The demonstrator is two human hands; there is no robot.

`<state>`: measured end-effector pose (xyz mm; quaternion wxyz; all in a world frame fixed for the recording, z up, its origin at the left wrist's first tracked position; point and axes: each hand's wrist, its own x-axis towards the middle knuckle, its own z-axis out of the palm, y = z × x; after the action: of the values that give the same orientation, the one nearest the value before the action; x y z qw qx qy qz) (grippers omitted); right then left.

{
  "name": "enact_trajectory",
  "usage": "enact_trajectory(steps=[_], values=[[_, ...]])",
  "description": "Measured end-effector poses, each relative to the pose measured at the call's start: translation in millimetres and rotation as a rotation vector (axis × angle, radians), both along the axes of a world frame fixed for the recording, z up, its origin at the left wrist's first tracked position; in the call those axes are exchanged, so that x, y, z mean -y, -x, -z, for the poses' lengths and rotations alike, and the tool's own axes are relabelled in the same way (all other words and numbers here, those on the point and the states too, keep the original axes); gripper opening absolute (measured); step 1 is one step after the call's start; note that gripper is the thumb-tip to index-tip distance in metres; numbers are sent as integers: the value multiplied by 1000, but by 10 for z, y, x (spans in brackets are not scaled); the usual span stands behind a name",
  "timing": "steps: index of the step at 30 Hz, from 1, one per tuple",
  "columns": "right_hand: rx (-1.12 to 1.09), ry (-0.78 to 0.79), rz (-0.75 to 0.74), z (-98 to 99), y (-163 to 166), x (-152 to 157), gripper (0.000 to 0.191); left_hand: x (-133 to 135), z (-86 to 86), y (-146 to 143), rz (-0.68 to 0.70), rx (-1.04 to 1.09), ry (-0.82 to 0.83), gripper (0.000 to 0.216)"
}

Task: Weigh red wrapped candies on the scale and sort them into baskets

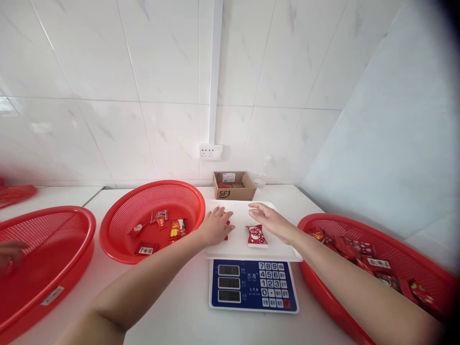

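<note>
My left hand (pixel 216 227) lies over the left part of the white weighing tray (pixel 237 252), fingers stretched and spread. Beneath it a small red packet (pixel 226 236) shows only in part, mostly covered by the fingers. My right hand (pixel 270 221) hovers above the tray's right side, open, with its fingers reaching leftward. Just below those fingers, a red snack packet with white print (pixel 256 235) rests on the tray, apart from my left hand. The tray belongs to a blue digital scale (pixel 253 286) with a keypad and displays too faint to read.
A red basket (pixel 108 235) with several packets stands left; a fuller red basket (pixel 312 282) stands right, under my forearm. Another person's hand (pixel 10 253) is in the far-left basket (pixel 77 273). Behind the scale are a cardboard box (pixel 235 193) and a clear bottle (pixel 261 175).
</note>
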<state>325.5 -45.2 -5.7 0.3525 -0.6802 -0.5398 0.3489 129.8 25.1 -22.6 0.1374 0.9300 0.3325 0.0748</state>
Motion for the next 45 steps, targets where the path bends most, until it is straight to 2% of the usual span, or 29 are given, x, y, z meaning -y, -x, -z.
enact_trajectory(steps=[3,5,8,10,13,17,23,25,26,29,31,33,36,40,42,45], values=[[327,-49,-62,-28,-39,84,38,-114,-23,-39,26,-32,-4,35],[457,-54,-162,-15,-51,168,37,-149,-35,-61,38,-53,-6,34],[515,-52,-314,68,-44,282,39,-166,-45,-105,26,-73,-21,30],[512,-55,-341,137,-28,322,45,-180,-50,-141,2,-84,-27,27],[478,-43,-312,213,-8,318,48,-211,-69,-180,-53,-93,-21,21],[488,-64,-252,267,-52,240,44,-193,-144,-153,-123,-43,2,19],[545,-164,-15,225,-424,274,41,50,-265,99,-144,146,50,24],[567,-183,40,139,-634,403,39,164,-262,218,-136,253,150,22],[584,-173,77,92,-750,486,39,220,-250,279,-141,359,271,19],[630,-75,182,6,-1114,765,38,373,-192,443,-196,673,814,14],[645,24,228,29,-1336,936,39,450,-155,515,-232,837,1202,11],[644,134,239,120,-1501,1067,39,510,-137,542,-309,928,1445,8],[600,270,189,328,-1590,1169,44,579,-152,502,-421,981,1562,8],[587,306,199,514,-1499,1176,47,638,-196,417,-383,976,1580,13],[591,300,228,485,-1465,1166,42,655,-206,414,-345,963,1577,13],[563,257,286,299,-1502,1177,33,659,-202,456,-313,945,1561,13]])
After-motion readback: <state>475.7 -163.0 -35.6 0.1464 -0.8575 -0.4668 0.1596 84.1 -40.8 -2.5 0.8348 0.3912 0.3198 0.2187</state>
